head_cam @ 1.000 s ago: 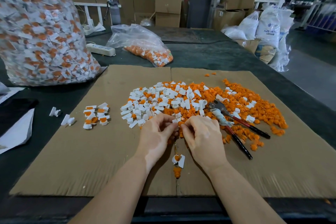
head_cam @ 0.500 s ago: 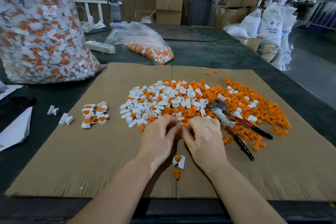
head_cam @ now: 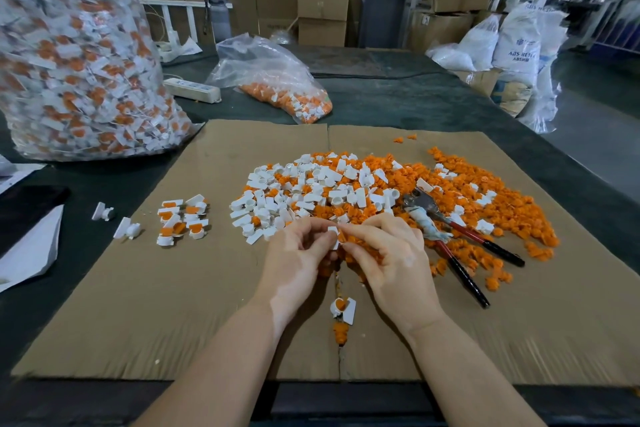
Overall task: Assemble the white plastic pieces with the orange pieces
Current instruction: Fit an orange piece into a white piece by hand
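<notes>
Two hands meet mid-cardboard [head_cam: 145, 305]: left hand [head_cam: 294, 263] and right hand [head_cam: 391, 260], fingers curled, together pinch one white piece [head_cam: 333, 231] against an orange piece [head_cam: 341, 237]. Loose pile [head_cam: 346, 191] of white and orange at 12 o'clock. Pliers [head_cam: 450, 236] at 2 o'clock. Finished units [head_cam: 181, 220] at 9 o'clock. One unit [head_cam: 343, 309] at 6 o'clock.

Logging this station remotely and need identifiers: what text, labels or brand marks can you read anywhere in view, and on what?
"ABS RES..." then a partly legible "ABS..." line: blue print under a small logo on the white sack at far right; the rest is cut off or blurred.
Small mark on a stacked cardboard box: too small to read.
White plastic pieces, orange pieces, pliers, bags: no readable text.
</notes>
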